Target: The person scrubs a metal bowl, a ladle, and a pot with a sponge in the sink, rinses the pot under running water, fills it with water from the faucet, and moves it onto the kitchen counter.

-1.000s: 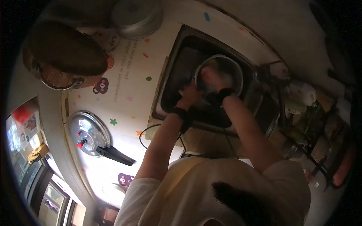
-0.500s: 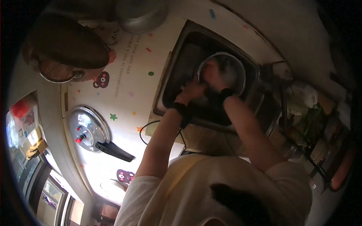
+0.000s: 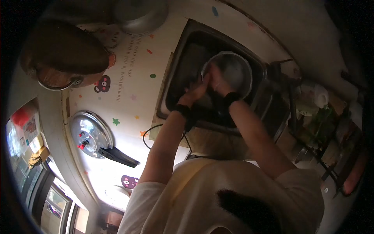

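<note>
The left hand (image 3: pixel 196 93) and right hand (image 3: pixel 219 82) came close together at the left edge of the pot (image 3: pixel 249 71), the right reaching over its rim. Shadow and blur hid the fingers, so how far open each hand was, and whether either held anything, I could not tell. The pot sat in the sink (image 3: pixel 191 57), towards its right side. It would probably have handled as stiff and fairly sturdy, slippery if wet, and heavier with any water in it; opposite sides of the rim looked the best places to take hold. It was round and wide-mouthed, with a thin, pale rim and a dim grey inside, its contents unclear. Left of the sink, a shiny lid (image 3: pixel 97 130) with a black handle and red fittings lay on the printed counter (image 3: pixel 142 93). A large brown vessel (image 3: pixel 68 52) stood farther off, and leafy greens (image 3: pixel 323 121) lay right of the sink.
</note>
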Tool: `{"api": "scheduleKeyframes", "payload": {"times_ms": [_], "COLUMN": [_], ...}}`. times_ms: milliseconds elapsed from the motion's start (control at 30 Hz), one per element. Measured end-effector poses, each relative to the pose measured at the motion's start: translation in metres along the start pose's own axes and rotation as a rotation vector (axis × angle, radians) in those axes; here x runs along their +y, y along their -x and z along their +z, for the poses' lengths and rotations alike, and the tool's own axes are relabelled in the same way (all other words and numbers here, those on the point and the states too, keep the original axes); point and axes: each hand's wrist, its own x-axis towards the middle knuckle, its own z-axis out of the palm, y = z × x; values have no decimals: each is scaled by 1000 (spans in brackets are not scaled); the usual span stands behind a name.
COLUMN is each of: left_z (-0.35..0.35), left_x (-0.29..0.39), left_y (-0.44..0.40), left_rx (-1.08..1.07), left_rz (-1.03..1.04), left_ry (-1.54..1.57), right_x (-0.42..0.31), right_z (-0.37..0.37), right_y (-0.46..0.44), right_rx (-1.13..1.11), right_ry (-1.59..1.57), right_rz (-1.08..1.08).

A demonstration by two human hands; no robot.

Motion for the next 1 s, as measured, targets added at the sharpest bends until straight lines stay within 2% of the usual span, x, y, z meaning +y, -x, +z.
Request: {"api": "scheduleKeyframes", "payload": {"times_ms": [67, 167, 267, 333, 400, 433, 500, 600, 700, 767, 867, 900, 967, 1000], "left_z": [-1, 0, 0, -1, -4, -5, -2, -2, -5, -4, 5, 8, 16, 18], "left_x": [1, 7, 13, 14, 12, 10, 8, 19, 26, 23, 13, 7, -11, -20], "left_y": [0, 8, 13, 14, 14, 13, 11, 18, 23, 22, 12, 5, -11, -19], "left_rx": [-3, 10, 22, 14, -8, -3, 4, 39, 28, 54, 91, 106, 124, 134], "left_rz": [37, -18, -83, -89, -77, -73, -61, -117, -139, -81, -73, -83, -23, 7], "left_ry": [-53, -107, -152, -155, -135, -122, -91, -139, -160, -153, -235, -281, -327, -350], "right_x": [10, 5, 6, 24, 28, 29, 37, 58, 48, 39, 60, 4, 24, 15], "right_z": [-13, -15, -31, -68, -84, -90, -96, -99, -65, -38, -88, -8, -55, -69], "right_y": [-10, 49, 67, 42, 24, 20, 6, -19, -3, 25, 34, 104, 89, 93], "right_rx": [-27, -288, -245, -296, -304, -288, -269, -192, -80, -108, -328, -215, -297, -291], "right_ry": [25, 649, 826, 1237, 1517, 1592, 1507, 1099, 793, 555, 893, 1109, 1207, 1319], "right_rz": [105, 8, 94, -28, 1, 105, 214, 202, 121, 2, -370, -92, -184, -144]}}
